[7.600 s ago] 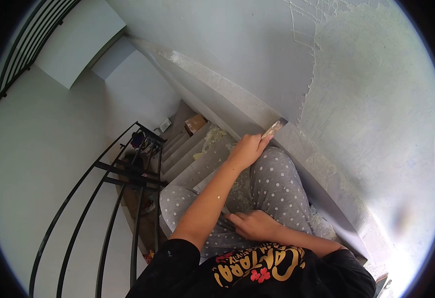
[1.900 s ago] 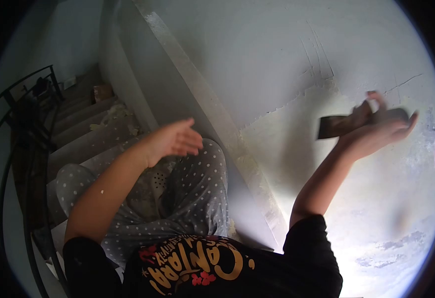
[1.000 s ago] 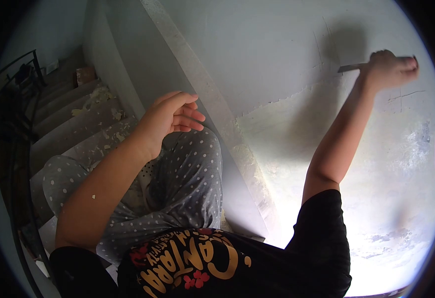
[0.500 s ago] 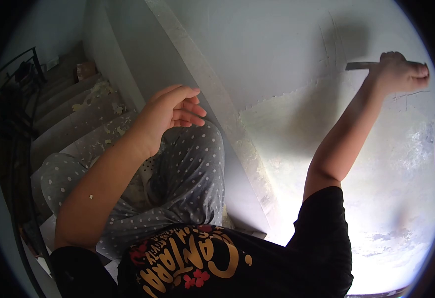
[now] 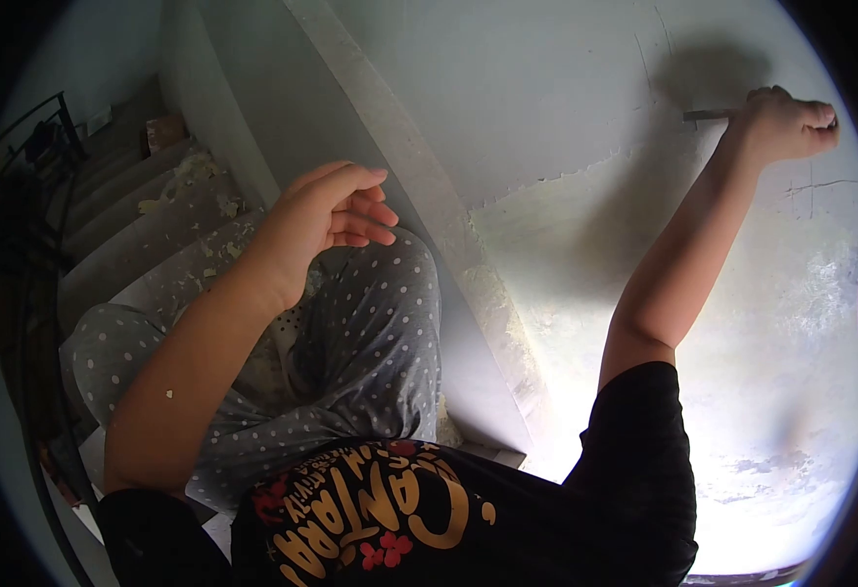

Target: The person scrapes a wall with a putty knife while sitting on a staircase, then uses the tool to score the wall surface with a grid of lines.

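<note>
My right hand [image 5: 789, 127] is closed around a flat scraper [image 5: 709, 115], whose dark, narrow end sticks out to the left against the wall [image 5: 566, 88]. The rest of the scraper is hidden in my fist. Below it, a jagged paint edge runs across the wall, with a paler, bare-looking patch [image 5: 536, 245] underneath. Thin scratch lines mark the surface near the hand. My left hand [image 5: 336, 210] hangs over my raised knee with its fingers loosely bent and apart, holding nothing.
Stairs [image 5: 115, 245] littered with paint flakes go up on the left, beside a dark metal railing [image 5: 67, 127]. A brown box [image 5: 165, 132] stands on an upper step. A sloping ledge [image 5: 399, 147] runs along the wall. Bright light falls at lower right.
My right hand and the scraper have shifted slightly up along the wall. My left hand has drifted a little to the left, still empty.
</note>
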Available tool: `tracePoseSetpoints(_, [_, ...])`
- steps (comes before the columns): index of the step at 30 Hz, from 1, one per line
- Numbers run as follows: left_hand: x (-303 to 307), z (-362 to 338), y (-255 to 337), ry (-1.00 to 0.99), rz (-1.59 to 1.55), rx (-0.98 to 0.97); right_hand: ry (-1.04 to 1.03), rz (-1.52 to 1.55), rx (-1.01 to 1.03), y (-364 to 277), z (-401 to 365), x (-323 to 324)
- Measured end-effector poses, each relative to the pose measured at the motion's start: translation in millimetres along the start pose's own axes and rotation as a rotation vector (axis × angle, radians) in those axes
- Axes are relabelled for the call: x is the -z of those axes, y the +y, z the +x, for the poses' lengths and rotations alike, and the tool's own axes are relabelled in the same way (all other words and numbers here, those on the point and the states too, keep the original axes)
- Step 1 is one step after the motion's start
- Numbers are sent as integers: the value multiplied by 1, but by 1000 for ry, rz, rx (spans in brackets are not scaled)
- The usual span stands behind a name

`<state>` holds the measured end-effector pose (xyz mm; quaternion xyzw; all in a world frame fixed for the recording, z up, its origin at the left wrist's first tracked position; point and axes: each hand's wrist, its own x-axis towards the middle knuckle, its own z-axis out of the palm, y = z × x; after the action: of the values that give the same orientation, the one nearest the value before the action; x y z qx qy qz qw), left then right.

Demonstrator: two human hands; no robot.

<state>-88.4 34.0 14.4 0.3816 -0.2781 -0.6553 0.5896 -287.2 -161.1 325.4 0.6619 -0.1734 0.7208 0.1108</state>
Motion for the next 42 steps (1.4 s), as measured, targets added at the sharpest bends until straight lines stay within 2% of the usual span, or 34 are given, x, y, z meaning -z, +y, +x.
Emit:
tracePoseSetpoints(1, [0, 1, 0, 1, 5, -9, -2, -9, -2, 15, 10, 0])
tracePoseSetpoints(3, [-3, 1, 3, -5, 29, -24, -30, -205, 271, 45, 36, -3])
tracePoseSetpoints(4, [-5, 3, 4, -3, 52, -48, -28, -214, 273, 51, 39, 0])
tracePoseSetpoints(6, [-8, 8, 6, -39, 72, -59, 17, -436, 441, 54, 38, 0])
tracePoseSetpoints(7, [-10, 11, 8, -62, 89, -73, -10, -238, 229, 35, 24, -4])
tracePoseSetpoints(11, [-21, 30, 3, -76, 162, -124, -52, -117, 118, 16, -4, -6])
tracePoseSetpoints(13, [-26, 41, -2, -74, 170, -133, 3, -74, 70, -4, -24, -14])
tracePoseSetpoints(17, [-34, 52, -9, -91, 164, -113, -36, -61, 95, 18, -13, -9])
tracePoseSetpoints(20, [-38, 50, -8, -126, 185, -144, -66, -125, 209, 29, -12, -5])
tracePoseSetpoints(22, [-36, 51, -8, -152, 202, -151, -30, -147, 173, -13, -50, -17])
tracePoseSetpoints(29, [-29, 46, -8, -142, 171, -188, -89, -266, 273, -12, -49, -17])
tracePoseSetpoints(31, [-32, 49, -10, -133, 517, -444, -45, -231, 230, -14, -51, -19])
tracePoseSetpoints(32, [-35, 52, -7, -131, 514, -440, 8, -206, 184, -16, -51, -18])
tracePoseSetpoints(34, [-52, 58, 13, 47, 856, -1083, -14, -208, 149, -17, -49, -16])
tracePoseSetpoints(36, [-88, 71, 42, 57, 844, -1214, -22, -199, 120, -9, -45, -13])
tracePoseSetpoints(39, [-140, 77, 81, 20, 928, -1258, -22, -148, 182, 5, -32, -10])
tracePoseSetpoints(41, [-166, 88, 98, -193, 1058, -1121, -41, -159, 152, 2, -28, -11])
tracePoseSetpoints(42, [-172, 97, 98, -196, 1065, -1129, -49, -166, 134, 1, -27, -12])
